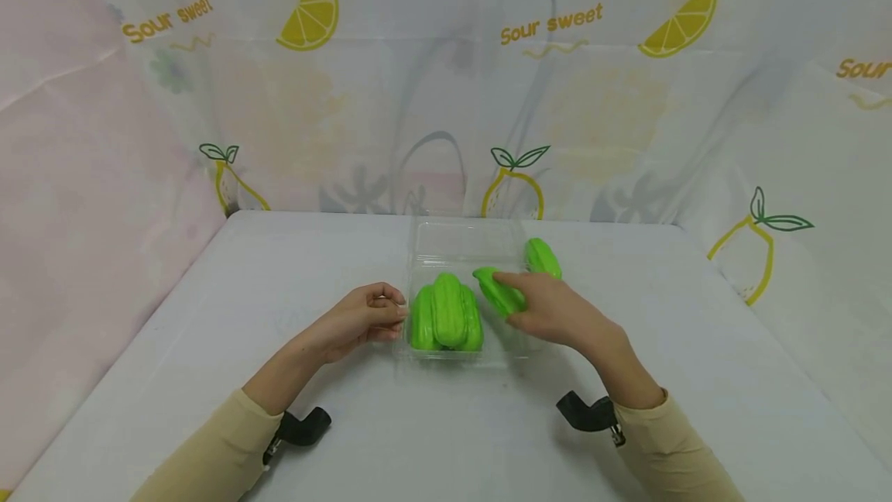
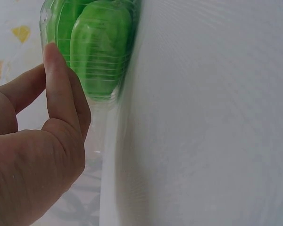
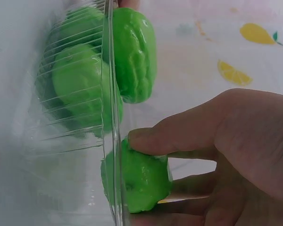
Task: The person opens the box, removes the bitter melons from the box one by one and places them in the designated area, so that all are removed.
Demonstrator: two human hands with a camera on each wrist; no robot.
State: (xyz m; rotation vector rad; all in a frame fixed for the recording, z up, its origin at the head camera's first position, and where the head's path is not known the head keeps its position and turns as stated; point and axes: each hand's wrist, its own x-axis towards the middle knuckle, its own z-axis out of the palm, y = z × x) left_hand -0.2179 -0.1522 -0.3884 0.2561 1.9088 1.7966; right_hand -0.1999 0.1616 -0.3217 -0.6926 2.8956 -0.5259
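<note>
A clear plastic clamshell box (image 1: pixel 446 356) sits on the table, its lid tipped back. In its left part lie two plump, ridged, bright green vegetables (image 1: pixel 423 320), like short bitter melons, with a third green vegetable (image 1: pixel 449 312) on top of them. My left hand (image 1: pixel 362 320) pinches the box's left rim between thumb and fingers, seen close in the left wrist view. With thumb and fingers my right hand (image 1: pixel 557 308) grips another green vegetable (image 1: pixel 500 293), tilted, over the right part of the box. The right wrist view shows this held vegetable (image 3: pixel 144 181) at the box rim (image 3: pixel 114 141).
Beyond my right hand, one more green vegetable (image 1: pixel 542 256) lies on the table beside the box's right edge. The lid (image 1: pixel 470 240) spreads toward the back of the white table (image 1: pixel 313 254). A lemon-print cloth (image 1: pixel 390 99) hangs behind, with cloth walls at both sides.
</note>
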